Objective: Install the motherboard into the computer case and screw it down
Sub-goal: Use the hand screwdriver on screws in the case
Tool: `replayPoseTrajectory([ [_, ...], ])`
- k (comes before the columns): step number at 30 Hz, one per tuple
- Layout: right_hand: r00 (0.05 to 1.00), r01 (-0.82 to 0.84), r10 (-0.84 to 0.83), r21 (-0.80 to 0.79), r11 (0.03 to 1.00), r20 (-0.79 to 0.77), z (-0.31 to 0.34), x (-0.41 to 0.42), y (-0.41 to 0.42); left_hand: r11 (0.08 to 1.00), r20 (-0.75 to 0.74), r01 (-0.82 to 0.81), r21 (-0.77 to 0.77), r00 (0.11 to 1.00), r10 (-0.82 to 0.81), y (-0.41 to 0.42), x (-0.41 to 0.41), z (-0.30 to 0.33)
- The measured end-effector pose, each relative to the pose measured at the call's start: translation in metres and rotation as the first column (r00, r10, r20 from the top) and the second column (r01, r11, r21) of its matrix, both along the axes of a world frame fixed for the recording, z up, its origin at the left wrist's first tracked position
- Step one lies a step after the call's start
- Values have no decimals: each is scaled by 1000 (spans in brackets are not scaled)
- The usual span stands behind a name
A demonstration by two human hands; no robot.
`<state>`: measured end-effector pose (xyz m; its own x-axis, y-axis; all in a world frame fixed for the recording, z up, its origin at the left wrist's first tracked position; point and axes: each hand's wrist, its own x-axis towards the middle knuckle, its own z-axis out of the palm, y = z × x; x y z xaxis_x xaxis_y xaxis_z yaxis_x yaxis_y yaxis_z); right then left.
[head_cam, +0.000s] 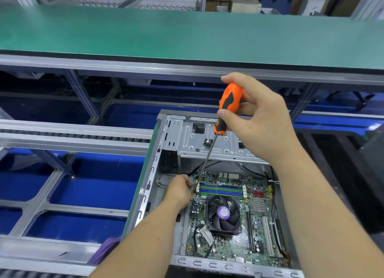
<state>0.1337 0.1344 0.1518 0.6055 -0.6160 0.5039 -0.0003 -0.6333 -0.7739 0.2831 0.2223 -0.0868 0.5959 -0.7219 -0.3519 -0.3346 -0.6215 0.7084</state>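
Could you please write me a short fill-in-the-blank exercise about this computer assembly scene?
1. The right hand grips a screwdriver whose handle is black and ____.
2. The left hand rests at the motherboard's ____ edge.
3. The fan carries a round ____ sticker.
4. The computer case lies with its side panel ____.

Missing words: orange; left; purple; off

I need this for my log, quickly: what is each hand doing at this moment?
Right hand: grips the orange screwdriver.
Left hand: fingers curled at the screwdriver tip, by the motherboard corner; what they pinch cannot be told.
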Motion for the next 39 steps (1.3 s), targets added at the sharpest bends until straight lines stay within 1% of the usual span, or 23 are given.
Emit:
replayPoseTrajectory([
  [1, 1000, 5, -5, -4, 1000, 6, 1, -1, 1, 1000, -17, -6, 7, 1000, 6, 0, -1, 1],
  [5, 1000, 24, -24, -9, 1000, 17, 4, -4, 2, 998, -40, 56, 34, 998, -55, -1, -1, 0],
  [12, 999, 43, -43, -1, 999, 19, 5, -5, 5, 998, -49, 60, -8, 997, -61, -4, -2, 2],
  [19, 999, 49, -49, 0, 999, 10, 4, -3, 6, 998, -1, 67, -14, 998, -68, -5, -1, 2],
  [25, 998, 56, -56, -1, 998, 17, 5, -4, 5, 999, -14, 38, 21, 999, -37, -6, 0, 2],
  [30, 998, 54, -54, 20, 998, 29, 3, -4, 3, 995, 16, 84, 47, 996, -84, -7, 0, 5],
  [36, 997, 66, -67, 12, 998, 24, 2, -5, 3, 993, 91, 118, 26, 989, -120, -4, -2, 10],
  [39, 997, 64, -64, 11, 998, 34, 2, -5, 4, 993, 80, 113, 17, 990, -114, -4, -2, 12],
])
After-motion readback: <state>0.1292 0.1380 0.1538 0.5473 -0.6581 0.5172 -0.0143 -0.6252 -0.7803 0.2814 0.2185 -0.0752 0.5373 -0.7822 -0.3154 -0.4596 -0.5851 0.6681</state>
